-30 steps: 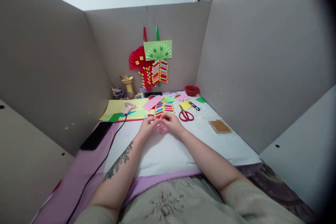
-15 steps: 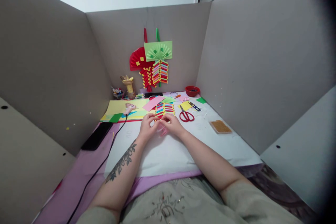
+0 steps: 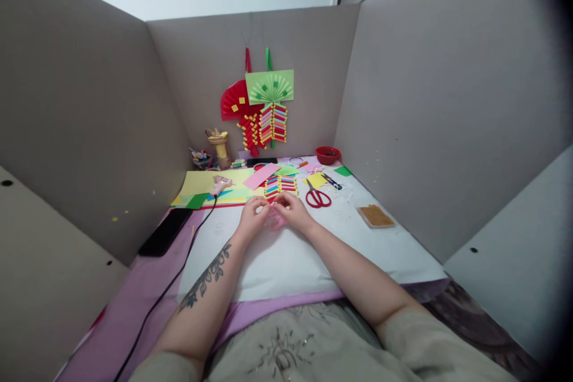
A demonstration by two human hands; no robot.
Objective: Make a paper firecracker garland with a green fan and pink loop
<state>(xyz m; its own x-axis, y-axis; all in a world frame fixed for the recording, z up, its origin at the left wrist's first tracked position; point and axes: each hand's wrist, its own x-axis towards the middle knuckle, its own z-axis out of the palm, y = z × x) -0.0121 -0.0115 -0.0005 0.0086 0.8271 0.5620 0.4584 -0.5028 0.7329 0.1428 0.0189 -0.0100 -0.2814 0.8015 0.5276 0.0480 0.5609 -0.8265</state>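
Observation:
My left hand [image 3: 252, 219] and my right hand [image 3: 293, 211] meet over the white sheet [image 3: 286, 259] at the table's middle. Together they pinch a small pink paper piece [image 3: 274, 221], which shows between and just under the fingers. Its shape is mostly hidden by my fingers. Just beyond my hands lies a striped paper firecracker string [image 3: 280, 185] in red, yellow, blue and pink.
Red scissors [image 3: 317, 196] lie right of the firecracker string, a brown pad [image 3: 376, 215] further right. A pink glue gun [image 3: 221, 184] rests on yellow paper at left, its black cable running toward me. A black phone [image 3: 165, 231] lies left. Paper fans [image 3: 264, 91] hang on the cardboard back wall.
My hands have barely shifted; the fingers have closed more over the pink paper piece, so less of it shows than a second ago.

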